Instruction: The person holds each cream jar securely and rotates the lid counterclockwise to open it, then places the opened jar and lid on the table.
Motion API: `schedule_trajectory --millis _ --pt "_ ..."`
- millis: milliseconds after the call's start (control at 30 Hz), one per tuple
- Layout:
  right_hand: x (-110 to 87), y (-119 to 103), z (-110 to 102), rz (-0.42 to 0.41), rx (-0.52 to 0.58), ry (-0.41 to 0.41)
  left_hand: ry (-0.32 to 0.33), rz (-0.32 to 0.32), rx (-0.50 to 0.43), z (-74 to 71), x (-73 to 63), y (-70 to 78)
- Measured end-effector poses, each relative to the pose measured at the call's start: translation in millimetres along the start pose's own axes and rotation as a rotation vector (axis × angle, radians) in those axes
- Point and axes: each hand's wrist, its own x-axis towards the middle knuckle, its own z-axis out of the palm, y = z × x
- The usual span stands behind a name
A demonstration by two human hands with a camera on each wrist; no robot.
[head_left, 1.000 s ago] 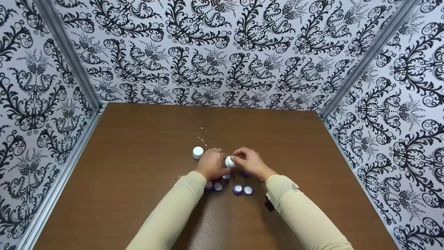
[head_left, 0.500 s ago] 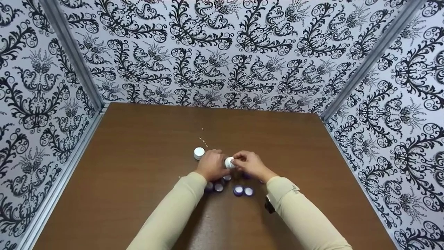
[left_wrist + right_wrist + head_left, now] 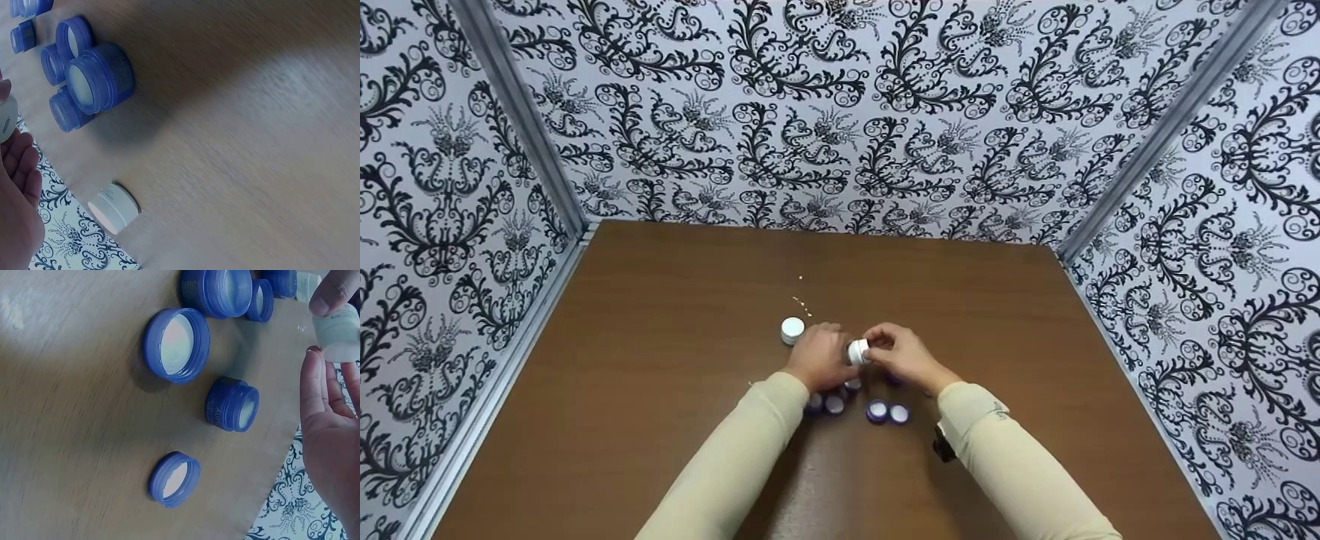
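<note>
My left hand (image 3: 821, 358) holds a small white cosmetic jar (image 3: 858, 352) from the left, above the table. From the right, the fingertips of my right hand (image 3: 906, 356) pinch the same jar. In the right wrist view the white jar (image 3: 337, 332) is partly cut off by the frame edge. Only one face of the jar (image 3: 8, 119), with small print, shows in the left wrist view. A second white jar (image 3: 793, 331) stands on the table just left of my left hand.
Below my hands lie several open blue jars (image 3: 230, 405) and blue lids (image 3: 175, 346) with white insides. Small pale bits (image 3: 802, 304) are scattered beyond the hands on the brown table (image 3: 660, 390). Patterned walls (image 3: 840, 112) enclose its back and sides.
Both hands stay in nearly the same place. The right fingers shift slightly on the white jar, and the jar turns a little between the hands. The head view drifts slightly.
</note>
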Motion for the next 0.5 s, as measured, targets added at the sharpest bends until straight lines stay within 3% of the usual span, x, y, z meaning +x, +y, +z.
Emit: schedule_trajectory --millis 267,500 --pt "1.4 0.5 2.4 -0.010 -0.025 0.035 0.009 0.004 0.000 -0.1 -0.2 -1.9" --pt "-0.1 -2.3 4.4 0.031 -0.036 0.041 0.012 0.007 0.000 -1.2 -2.1 -1.8"
